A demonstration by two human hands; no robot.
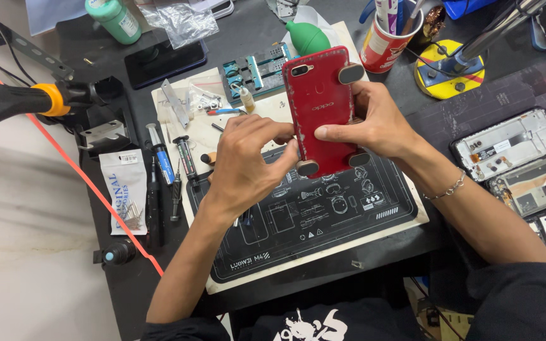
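Red phone (320, 104) is being held up over the black work mat (323, 233), back cover facing the cam, long axis running near-to-far w/ a slight tilt, camera end pointing far. Small round clamps are sitting on its edges: one at the far right corner (351, 74), two at the near end (307, 167).

Right hand (377, 123) is wrapping the phone from the right side, fingers closed across the back, thumb behind, so it's clamped on the phone. Left hand (244, 164) is pressing in from the left, fingertips pinching at the phone's left edge near the lower clamp; can't tell if a tool is in there.

Room: mat's near half is lying open below the hands. Left of the mat, screwdrivers (172, 167) and a small parts bag (126, 189) are crowding the edge. Far side, a green blower bulb (308, 36) is sitting just beyond the phone's top. Right side, opened phone frames (507, 148) are lying well apart.

Containers: red cup (383, 41) at far right is holding upright tools; a parts tray (254, 72) w/ blue compartments is sitting far of the left hand, contents too small to tell.
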